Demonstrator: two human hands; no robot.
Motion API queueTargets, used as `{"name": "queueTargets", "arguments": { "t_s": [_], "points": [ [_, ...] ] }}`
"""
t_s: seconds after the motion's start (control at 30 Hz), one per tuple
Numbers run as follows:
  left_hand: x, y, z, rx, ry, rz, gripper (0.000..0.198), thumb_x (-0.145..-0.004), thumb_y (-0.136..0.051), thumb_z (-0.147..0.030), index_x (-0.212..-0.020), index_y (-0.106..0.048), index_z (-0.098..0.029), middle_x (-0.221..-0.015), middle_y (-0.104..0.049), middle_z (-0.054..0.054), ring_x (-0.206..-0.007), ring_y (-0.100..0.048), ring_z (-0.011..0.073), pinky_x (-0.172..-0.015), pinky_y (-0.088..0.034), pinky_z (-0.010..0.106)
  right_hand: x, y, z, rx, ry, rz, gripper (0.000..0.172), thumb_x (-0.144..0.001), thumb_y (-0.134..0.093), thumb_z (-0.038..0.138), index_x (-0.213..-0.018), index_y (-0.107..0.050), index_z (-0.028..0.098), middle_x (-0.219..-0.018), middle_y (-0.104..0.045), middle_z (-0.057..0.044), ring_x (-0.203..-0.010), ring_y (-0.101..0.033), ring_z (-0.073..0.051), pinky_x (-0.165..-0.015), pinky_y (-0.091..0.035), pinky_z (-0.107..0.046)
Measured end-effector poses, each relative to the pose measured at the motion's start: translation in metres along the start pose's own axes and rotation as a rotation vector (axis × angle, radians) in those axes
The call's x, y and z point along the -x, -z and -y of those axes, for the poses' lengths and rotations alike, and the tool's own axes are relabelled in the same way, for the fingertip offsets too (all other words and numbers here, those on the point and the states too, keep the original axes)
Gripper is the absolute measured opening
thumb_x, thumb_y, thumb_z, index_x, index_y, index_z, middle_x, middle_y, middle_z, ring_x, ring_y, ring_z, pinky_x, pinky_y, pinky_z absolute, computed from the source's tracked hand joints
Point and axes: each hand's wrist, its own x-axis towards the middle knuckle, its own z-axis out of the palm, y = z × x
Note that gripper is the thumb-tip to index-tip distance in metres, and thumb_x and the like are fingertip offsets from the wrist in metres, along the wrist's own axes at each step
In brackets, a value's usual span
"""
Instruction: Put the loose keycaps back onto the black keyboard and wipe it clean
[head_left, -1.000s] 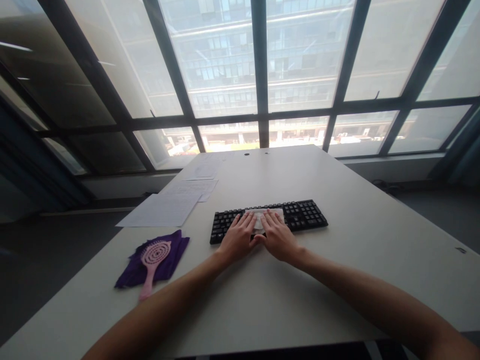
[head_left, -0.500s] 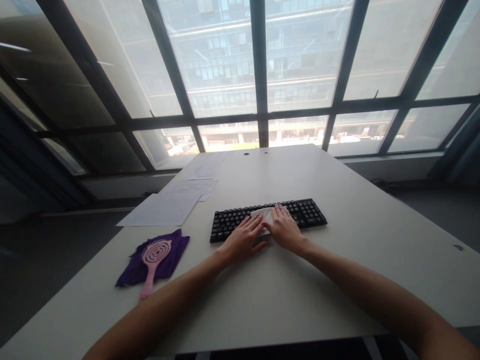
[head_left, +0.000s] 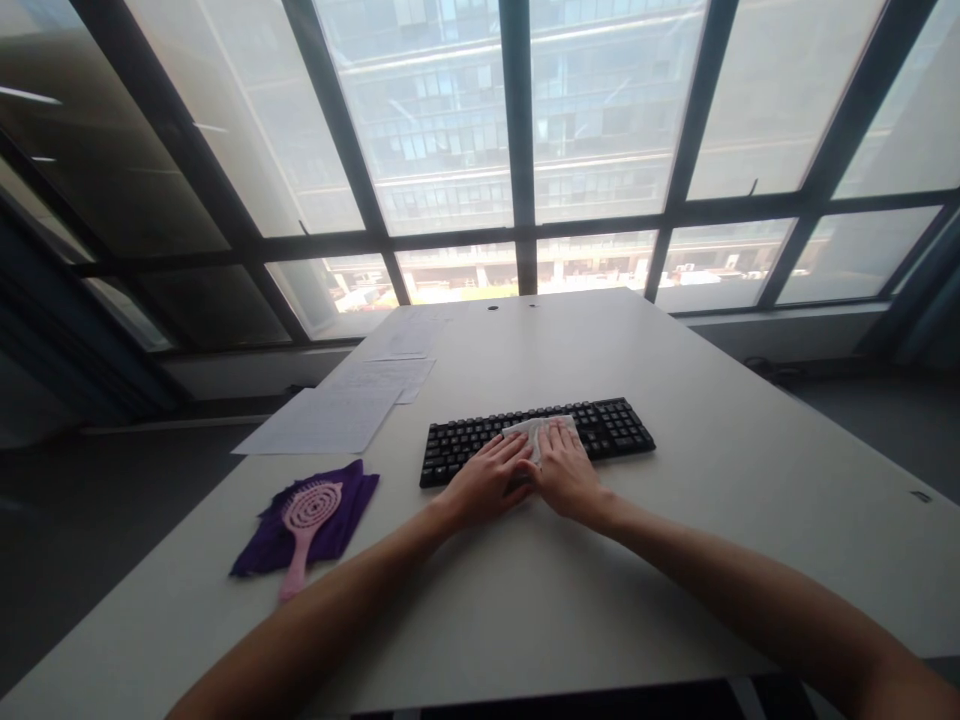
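A black keyboard (head_left: pixel 465 437) lies across the white desk in front of me. On its middle keys rests a white tissue (head_left: pixel 536 425), spread flat and partly covered by my hands. My left hand (head_left: pixel 487 478) lies flat at the tissue's left lower side, its fingertips reaching the cloth edge. Pressed over the right part of the tissue is my right hand (head_left: pixel 564 472), with fingers stretched forward and palm down. The two thumbs meet or overlap near the keyboard's front edge. Neither hand is closed around anything.
To the left, a pink hairbrush (head_left: pixel 311 508) lies on a folded purple cloth (head_left: pixel 345 530), close to my left forearm. Several printed paper sheets (head_left: pixel 322 420) run along the desk's left edge. Large windows stand beyond the white desk (head_left: pixel 570 350).
My right hand has drawn slightly back toward me, so more of the tissue shows above its fingers. My left thumb now sits closer to the right hand. The keyboard stays about where it was.
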Motion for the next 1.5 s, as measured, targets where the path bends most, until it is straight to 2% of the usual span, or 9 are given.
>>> {"name": "queueTargets", "arguments": {
  "t_s": [0.17, 0.33, 0.7, 0.97, 1.1, 1.23, 1.37, 1.5],
  "points": [
    [0.001, 0.002, 0.001, 0.004, -0.046, 0.025, 0.057, -0.097, -0.063, -0.043, -0.147, -0.05, -0.02, -0.161, -0.042, 0.015, -0.152, -0.035, 0.0309, -0.125, -0.032, 0.053, -0.005, -0.002, -0.006, -0.007, 0.008, 0.01, 0.083, -0.105, -0.024, 0.06, -0.155, -0.036, -0.006, -0.162, -0.031, -0.03, -0.156, -0.022, -0.036, -0.125, -0.021, -0.049],
    [0.001, 0.0, -0.001, -0.024, -0.022, 0.023, 0.058, -0.096, -0.063, -0.042, -0.147, -0.05, -0.019, -0.16, -0.043, 0.017, -0.151, -0.036, 0.0327, -0.125, -0.031, 0.055, -0.005, -0.001, -0.01, 0.036, 0.049, 0.032, 0.084, -0.105, -0.025, 0.059, -0.153, -0.037, -0.009, -0.161, -0.03, -0.031, -0.155, -0.024, -0.036, -0.125, -0.02, -0.05],
    [0.0, 0.0, -0.009, -0.079, -0.001, 0.035, 0.064, -0.101, -0.052, -0.052, -0.152, -0.044, -0.014, -0.16, -0.041, 0.02, -0.153, -0.032, 0.0327, -0.125, -0.029, 0.053, 0.032, 0.0, -0.016, 0.027, 0.064, 0.024, 0.087, -0.103, -0.036, 0.062, -0.155, -0.035, -0.008, -0.163, -0.027, -0.031, -0.155, -0.022, -0.036, -0.126, -0.02, -0.049],
    [-0.001, -0.002, -0.009, -0.084, -0.026, 0.036, 0.062, -0.1, -0.054, -0.047, -0.152, -0.044, -0.014, -0.161, -0.041, 0.018, -0.152, -0.035, 0.0322, -0.125, -0.031, 0.052, 0.032, -0.002, -0.01, 0.021, 0.077, 0.001, 0.088, -0.102, -0.038, 0.063, -0.155, -0.034, -0.007, -0.163, -0.026, -0.03, -0.156, -0.02, -0.037, -0.126, -0.021, -0.05],
    [-0.003, 0.001, -0.01, -0.08, 0.025, -0.019, 0.046, -0.1, -0.057, -0.042, -0.139, -0.057, -0.016, -0.151, -0.055, 0.016, -0.144, -0.047, 0.0307, -0.122, -0.037, 0.05, 0.032, -0.002, -0.009, -0.025, 0.105, -0.002, 0.086, -0.102, -0.039, 0.063, -0.155, -0.036, -0.006, -0.163, -0.027, -0.03, -0.156, -0.02, -0.037, -0.126, -0.021, -0.05],
    [-0.005, 0.006, -0.013, -0.078, 0.112, -0.12, 0.022, -0.102, -0.054, -0.031, -0.112, -0.068, -0.018, -0.132, -0.069, 0.012, -0.129, -0.062, 0.0271, -0.115, -0.045, 0.047, 0.033, -0.001, -0.008, -0.07, 0.219, -0.009, 0.084, -0.1, -0.049, 0.06, -0.155, -0.037, -0.002, -0.164, -0.026, -0.029, -0.156, -0.019, -0.037, -0.126, -0.023, -0.052],
    [-0.007, 0.011, -0.015, -0.146, 0.21, -0.194, 0.021, -0.102, -0.051, -0.028, -0.096, -0.068, -0.017, -0.108, -0.076, 0.012, -0.107, -0.07, 0.0269, -0.103, -0.052, 0.046, 0.033, -0.003, -0.006, -0.08, 0.269, -0.018, 0.086, -0.098, -0.055, 0.059, -0.155, -0.038, -0.003, -0.164, -0.024, -0.03, -0.156, -0.018, -0.038, -0.126, -0.022, -0.052],
    [-0.007, 0.012, -0.018, -0.204, 0.291, -0.195, 0.025, -0.101, -0.05, -0.024, -0.084, -0.066, -0.018, -0.088, -0.073, 0.01, -0.092, -0.07, 0.0259, -0.094, -0.055, 0.045, 0.031, -0.008, -0.003, -0.098, 0.296, -0.023, 0.084, -0.098, -0.056, 0.057, -0.154, -0.039, -0.002, -0.164, -0.024, -0.03, -0.156, -0.018, -0.038, -0.126, -0.023, -0.053]
  ]
}}
